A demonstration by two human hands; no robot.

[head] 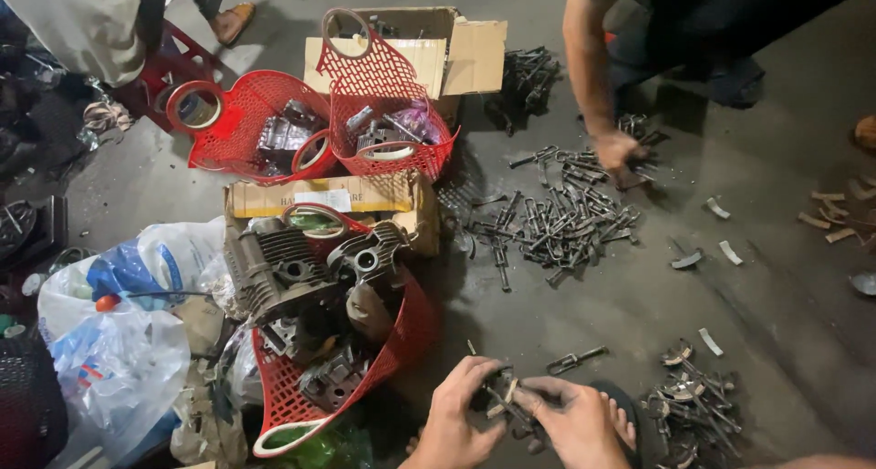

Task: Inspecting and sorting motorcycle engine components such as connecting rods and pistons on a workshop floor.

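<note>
While both hands (511,419) grip, metal parts (500,398) sit between.

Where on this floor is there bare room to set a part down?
Bare floor lies right of the central metal parts pile, above the small pile. Another patch lies left of the cardboard box. Crowded around the red baskets and both hands.

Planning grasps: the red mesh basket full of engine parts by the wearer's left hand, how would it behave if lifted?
The red mesh basket probably flexes: its wall already bulges outward. Likely heavy, since finned metal engine cylinders fill it. It lies tipped, so the contents may spill.
</note>
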